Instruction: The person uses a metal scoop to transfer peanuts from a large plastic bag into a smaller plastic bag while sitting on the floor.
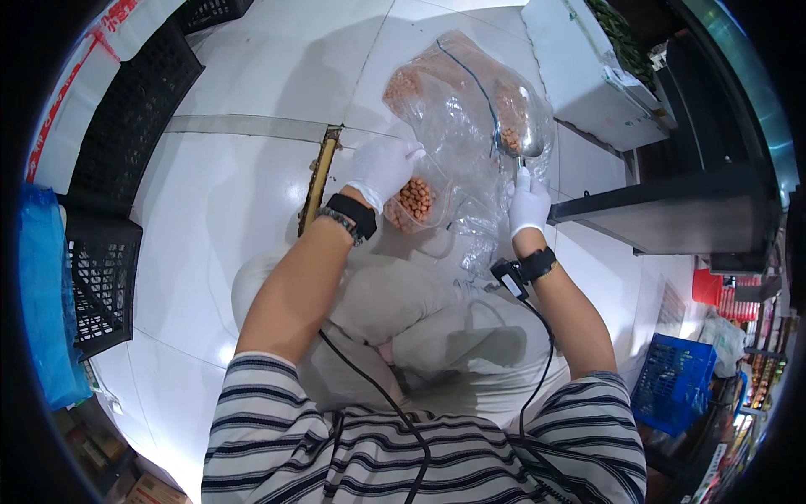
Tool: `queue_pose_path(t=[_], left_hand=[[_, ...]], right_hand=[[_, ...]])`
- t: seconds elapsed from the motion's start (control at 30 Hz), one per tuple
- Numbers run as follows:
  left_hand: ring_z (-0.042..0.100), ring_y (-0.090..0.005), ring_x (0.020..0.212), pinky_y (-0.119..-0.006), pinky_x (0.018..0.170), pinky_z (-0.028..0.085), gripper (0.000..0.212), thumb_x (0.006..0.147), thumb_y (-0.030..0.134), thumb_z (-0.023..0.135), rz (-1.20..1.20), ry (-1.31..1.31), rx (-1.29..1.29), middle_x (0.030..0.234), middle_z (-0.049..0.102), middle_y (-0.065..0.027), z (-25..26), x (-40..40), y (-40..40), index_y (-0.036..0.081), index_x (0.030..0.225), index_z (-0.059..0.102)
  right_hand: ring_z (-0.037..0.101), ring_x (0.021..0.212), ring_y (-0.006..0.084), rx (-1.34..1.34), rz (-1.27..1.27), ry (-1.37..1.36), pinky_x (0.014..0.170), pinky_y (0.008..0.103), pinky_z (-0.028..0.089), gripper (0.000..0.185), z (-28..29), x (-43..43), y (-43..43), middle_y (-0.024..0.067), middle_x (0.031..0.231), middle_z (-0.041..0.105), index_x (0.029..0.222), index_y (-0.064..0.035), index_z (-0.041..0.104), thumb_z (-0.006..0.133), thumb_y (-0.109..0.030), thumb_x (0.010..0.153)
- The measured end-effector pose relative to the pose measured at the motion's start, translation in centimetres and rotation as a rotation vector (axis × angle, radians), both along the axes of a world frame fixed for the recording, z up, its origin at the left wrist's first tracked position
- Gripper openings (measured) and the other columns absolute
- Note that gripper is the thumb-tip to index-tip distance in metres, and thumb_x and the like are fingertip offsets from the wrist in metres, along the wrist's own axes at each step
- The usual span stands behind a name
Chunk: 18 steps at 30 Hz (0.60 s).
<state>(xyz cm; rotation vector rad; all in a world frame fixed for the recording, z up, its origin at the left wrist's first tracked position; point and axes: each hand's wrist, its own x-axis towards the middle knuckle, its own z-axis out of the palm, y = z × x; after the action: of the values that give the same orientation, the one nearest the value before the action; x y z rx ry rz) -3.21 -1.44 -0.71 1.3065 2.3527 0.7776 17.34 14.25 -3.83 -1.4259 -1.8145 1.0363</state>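
Note:
My left hand (385, 167), in a white glove, pinches the top edge of a small clear plastic bag (439, 200). Peanuts (415, 200), reddish-brown and apparently shelled, lie in the bottom of that bag. In a white glove too, my right hand (529, 200) is closed around the handle of a metal scoop (532, 146). The scoop's bowl lies at the mouth of a large clear plastic bag (450, 107), with some nuts at its left side. More nuts show through the large bag's far part. Both bags rest on the tiled floor.
Black plastic crates (135, 120) line the left. A white foam box (589, 82) stands at the upper right, near a dark metal shelf edge (661, 201). A blue basket (674, 381) is at the lower right. A yellowish strip (319, 179) lies in a floor gap.

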Motion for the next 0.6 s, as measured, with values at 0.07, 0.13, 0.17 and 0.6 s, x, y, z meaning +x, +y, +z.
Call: queue_pose_path(t=[0.07, 0.13, 0.17, 0.6], left_hand=[[0.061, -0.0358, 0.088, -0.042, 0.077, 0.048, 0.029, 0.089, 0.034, 0.051, -0.011, -0.002, 0.030, 0.095, 0.065, -0.0165, -0.4, 0.0, -0.1, 0.014, 0.103, 0.067], [0.060, -0.0361, 0.088, -0.042, 0.078, 0.048, 0.029, 0.090, 0.034, 0.051, -0.027, -0.006, 0.132, 0.096, 0.065, -0.0168, -1.4, 0.2, 0.0, 0.014, 0.102, 0.068], [0.060, -0.0361, 0.088, -0.042, 0.078, 0.048, 0.029, 0.090, 0.034, 0.051, -0.025, -0.012, 0.136, 0.096, 0.065, -0.0168, -0.9, 0.4, 0.1, 0.014, 0.102, 0.068], [0.062, -0.0318, 0.085, -0.041, 0.076, 0.048, 0.025, 0.086, 0.031, 0.056, -0.039, 0.015, 0.212, 0.089, 0.066, -0.0135, -2.3, -0.4, 0.6, 0.012, 0.093, 0.070]], right_hand=[[0.039, 0.044, 0.0057, 0.052, 0.061, -0.016, 0.041, 0.0230, 0.030, 0.036, 0.7, 2.2, -0.7, -0.0028, 0.055, 0.046, 0.073, -0.0056, 0.057, 0.049, -0.032, 0.096], [0.041, 0.048, 0.0064, -0.029, 0.077, -0.008, 0.046, 0.0231, 0.032, 0.033, 3.8, 4.3, -3.0, -0.0021, 0.057, 0.047, 0.077, -0.0026, 0.059, 0.050, -0.029, 0.095], [0.042, 0.050, 0.0069, -0.093, 0.079, 0.006, 0.048, 0.0235, 0.034, 0.032, 5.4, 5.3, -4.3, -0.0013, 0.058, 0.048, 0.079, -0.0007, 0.060, 0.051, -0.027, 0.095], [0.049, 0.057, 0.0097, -0.067, 0.390, -0.302, 0.054, 0.0242, 0.039, 0.022, 12.4, 11.5, -10.7, 0.0029, 0.064, 0.055, 0.094, 0.0020, 0.064, 0.057, -0.018, 0.091]])
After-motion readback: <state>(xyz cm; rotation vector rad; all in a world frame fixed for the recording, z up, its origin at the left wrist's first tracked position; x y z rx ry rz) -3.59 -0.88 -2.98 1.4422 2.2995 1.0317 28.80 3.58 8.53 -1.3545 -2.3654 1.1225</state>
